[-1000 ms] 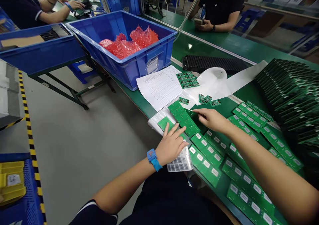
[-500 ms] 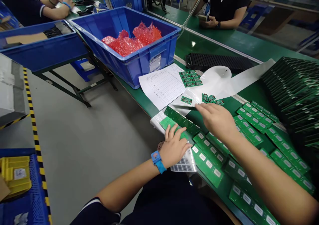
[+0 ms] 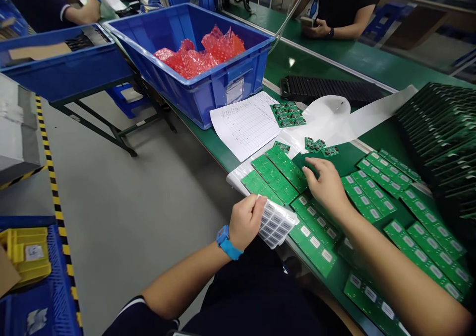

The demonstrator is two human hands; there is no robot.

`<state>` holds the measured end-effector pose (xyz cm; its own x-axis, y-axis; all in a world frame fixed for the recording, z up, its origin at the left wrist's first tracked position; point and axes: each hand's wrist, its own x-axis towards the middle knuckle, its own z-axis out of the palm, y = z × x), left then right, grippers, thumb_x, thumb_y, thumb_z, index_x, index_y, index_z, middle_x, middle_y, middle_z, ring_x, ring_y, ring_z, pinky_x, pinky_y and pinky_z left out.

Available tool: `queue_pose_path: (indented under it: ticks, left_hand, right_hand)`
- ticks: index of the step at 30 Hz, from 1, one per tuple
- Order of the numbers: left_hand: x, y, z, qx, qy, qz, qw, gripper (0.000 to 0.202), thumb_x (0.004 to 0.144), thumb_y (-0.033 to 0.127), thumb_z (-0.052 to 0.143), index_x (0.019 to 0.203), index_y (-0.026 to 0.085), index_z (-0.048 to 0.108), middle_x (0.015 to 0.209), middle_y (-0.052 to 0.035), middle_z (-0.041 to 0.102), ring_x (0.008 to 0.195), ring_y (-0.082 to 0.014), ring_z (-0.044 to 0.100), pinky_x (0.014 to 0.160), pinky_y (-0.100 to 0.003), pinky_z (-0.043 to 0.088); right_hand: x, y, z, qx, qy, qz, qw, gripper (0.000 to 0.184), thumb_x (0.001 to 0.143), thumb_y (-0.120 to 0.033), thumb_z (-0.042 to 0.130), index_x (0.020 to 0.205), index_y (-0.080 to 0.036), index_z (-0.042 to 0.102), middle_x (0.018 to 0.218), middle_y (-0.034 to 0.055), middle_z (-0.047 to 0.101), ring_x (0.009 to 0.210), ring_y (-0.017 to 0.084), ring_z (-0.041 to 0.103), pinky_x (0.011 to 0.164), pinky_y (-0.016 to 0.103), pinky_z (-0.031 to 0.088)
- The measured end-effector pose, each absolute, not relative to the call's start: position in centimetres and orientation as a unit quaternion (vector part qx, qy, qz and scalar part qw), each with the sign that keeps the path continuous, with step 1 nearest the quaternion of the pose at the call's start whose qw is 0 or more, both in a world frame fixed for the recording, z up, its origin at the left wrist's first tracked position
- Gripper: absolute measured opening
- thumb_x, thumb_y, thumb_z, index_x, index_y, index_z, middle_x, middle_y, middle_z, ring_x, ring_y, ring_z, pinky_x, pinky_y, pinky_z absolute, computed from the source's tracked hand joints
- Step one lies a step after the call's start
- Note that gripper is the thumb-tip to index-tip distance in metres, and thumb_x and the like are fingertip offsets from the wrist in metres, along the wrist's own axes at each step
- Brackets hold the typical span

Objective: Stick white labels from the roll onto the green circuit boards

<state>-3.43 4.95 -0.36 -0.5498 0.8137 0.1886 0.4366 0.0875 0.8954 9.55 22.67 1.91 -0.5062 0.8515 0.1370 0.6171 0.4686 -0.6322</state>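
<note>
My left hand is closed around the edge of a sheet of printed labels, raised at the table's front edge. Just beyond it, three green circuit boards without labels lie side by side. My right hand is to the right of them, thumb and forefinger apart, with nothing visible between them. Below it are green boards with white labels, partly covered by my right forearm. More labelled boards are spread out on the right.
A blue bin with red bubble wrap stands beyond a printed form. Small circuit boards lie near white backing paper. Stacked boards rise at right. A person sits across the table.
The right hand has let go of a board, which now lies flat beside the others, and has moved slightly right. My left hand has left the boards and taken up the label sheet.
</note>
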Motion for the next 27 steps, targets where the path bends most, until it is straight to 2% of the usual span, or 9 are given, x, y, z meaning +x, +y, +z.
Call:
queue_pose_path:
  ticks: [2, 6, 9, 13, 18, 22, 24, 26, 27]
  left_hand:
    - [-3.4, 4.7, -0.6, 0.406, 0.73, 0.522, 0.176, 0.04, 0.091, 0.031, 0.04, 0.054, 0.019, 0.031, 0.05, 0.0054, 0.032, 0.045, -0.0083, 0.035, 0.046, -0.022, 0.033]
    - [-3.0, 4.6, -0.8, 0.367, 0.735, 0.543, 0.175, 0.039, 0.091, 0.033, 0.04, 0.055, 0.019, 0.031, 0.051, 0.0054, 0.032, 0.046, -0.0082, 0.034, 0.046, -0.021, 0.03]
    - [-3.2, 4.3, -0.1, 0.385, 0.707, 0.552, 0.219, 0.03, 0.089, 0.036, 0.044, 0.064, 0.018, 0.047, 0.055, 0.0036, 0.046, 0.05, -0.0093, 0.045, 0.048, -0.021, 0.037]
    - [-3.7, 3.9, 0.9, 0.411, 0.604, 0.577, 0.366, 0.021, 0.084, 0.034, 0.054, 0.093, 0.018, 0.063, 0.081, -0.0036, 0.068, 0.071, -0.0154, 0.062, 0.063, -0.024, 0.049]
    - [-3.5, 4.1, 0.7, 0.348, 0.643, 0.579, 0.362, 0.019, 0.079, 0.032, 0.06, 0.078, 0.016, 0.071, 0.07, -0.0028, 0.069, 0.063, -0.0142, 0.061, 0.057, -0.022, 0.047]
    - [-3.4, 4.2, 0.4, 0.316, 0.644, 0.586, 0.378, 0.019, 0.078, 0.032, 0.062, 0.075, 0.015, 0.07, 0.063, -0.0006, 0.066, 0.057, -0.0113, 0.058, 0.052, -0.02, 0.045]
    - [-3.5, 4.1, 0.4, 0.321, 0.642, 0.579, 0.385, 0.018, 0.078, 0.031, 0.062, 0.076, 0.015, 0.07, 0.065, -0.0004, 0.066, 0.057, -0.0107, 0.057, 0.053, -0.019, 0.045]
    - [-3.6, 3.7, 0.4, 0.328, 0.657, 0.562, 0.381, 0.019, 0.078, 0.031, 0.062, 0.075, 0.015, 0.07, 0.062, 0.0002, 0.064, 0.055, -0.0099, 0.055, 0.051, -0.019, 0.043]
    - [-3.6, 3.5, 0.3, 0.329, 0.667, 0.55, 0.378, 0.019, 0.078, 0.032, 0.062, 0.074, 0.015, 0.069, 0.06, 0.0005, 0.063, 0.054, -0.0096, 0.054, 0.05, -0.018, 0.043]
  right_hand:
    - [9.5, 20.0, 3.9, -0.382, -0.859, 0.254, 0.227, 0.033, 0.082, -0.033, 0.051, 0.111, -0.018, 0.059, 0.114, 0.0131, 0.058, 0.11, 0.025, 0.051, 0.095, 0.044, 0.039]
    - [9.6, 14.7, 6.4, -0.306, -0.847, 0.419, 0.118, 0.022, 0.075, -0.036, 0.063, 0.092, -0.024, 0.063, 0.091, 0.0049, 0.064, 0.084, 0.019, 0.06, 0.072, 0.032, 0.05]
    - [9.8, 13.2, 6.4, -0.35, -0.814, 0.444, 0.133, 0.011, 0.076, -0.033, 0.061, 0.077, -0.022, 0.064, 0.075, 0.0023, 0.063, 0.071, 0.017, 0.059, 0.064, 0.03, 0.048]
    - [10.0, 13.9, 6.6, -0.352, -0.808, 0.463, 0.097, 0.011, 0.076, -0.03, 0.062, 0.071, -0.022, 0.066, 0.07, 0.0009, 0.064, 0.068, 0.016, 0.06, 0.063, 0.029, 0.046]
    - [10.2, 14.2, 7.3, -0.334, -0.83, 0.444, 0.053, 0.015, 0.081, -0.027, 0.055, 0.08, -0.023, 0.069, 0.078, 0.0013, 0.068, 0.074, 0.017, 0.063, 0.067, 0.028, 0.047]
    - [10.7, 14.0, 7.1, -0.354, -0.815, 0.457, 0.04, 0.031, 0.08, -0.032, 0.058, 0.109, -0.024, 0.059, 0.085, 0.001, 0.069, 0.077, 0.017, 0.063, 0.07, 0.028, 0.048]
    - [10.9, 14.2, 7.0, -0.352, -0.821, 0.446, 0.049, 0.026, 0.079, -0.035, 0.059, 0.102, -0.022, 0.059, 0.084, 0.0017, 0.067, 0.077, 0.017, 0.061, 0.07, 0.029, 0.047]
    - [10.9, 14.4, 7.1, -0.331, -0.838, 0.431, 0.052, 0.014, 0.081, -0.034, 0.056, 0.082, -0.022, 0.062, 0.079, 0.0018, 0.064, 0.076, 0.016, 0.059, 0.07, 0.029, 0.045]
    - [10.8, 14.5, 7.0, -0.325, -0.84, 0.432, 0.052, 0.017, 0.082, -0.034, 0.054, 0.074, -0.021, 0.062, 0.076, 0.0016, 0.063, 0.074, 0.016, 0.058, 0.069, 0.029, 0.044]
